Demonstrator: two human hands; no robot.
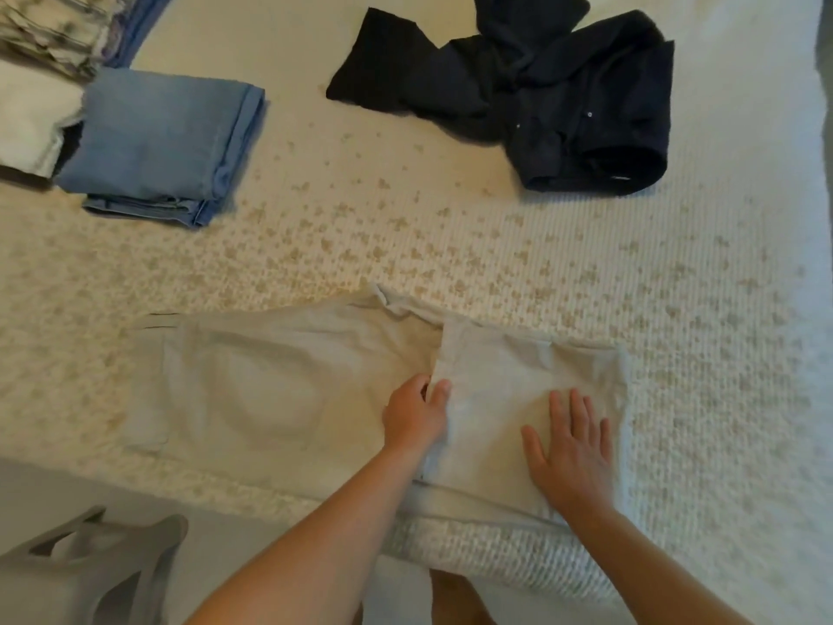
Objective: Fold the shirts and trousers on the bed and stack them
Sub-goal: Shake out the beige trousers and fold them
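Observation:
Beige trousers (270, 385) lie flat across the near part of the bed, with their right end folded over onto itself. My left hand (417, 412) pinches the edge of that folded flap near the middle of the garment. Flat on the folded part rests my right hand (572, 453), fingers spread and straight. Folded blue jeans (157, 142) sit at the far left. A crumpled dark shirt (541, 92) lies at the far right of the bed.
The bed (676, 286) has a cream cover with a speckled pattern. More folded clothes (31, 115), white and patterned, are stacked at the far left edge. A grey bag (85, 575) stands on the floor at the lower left.

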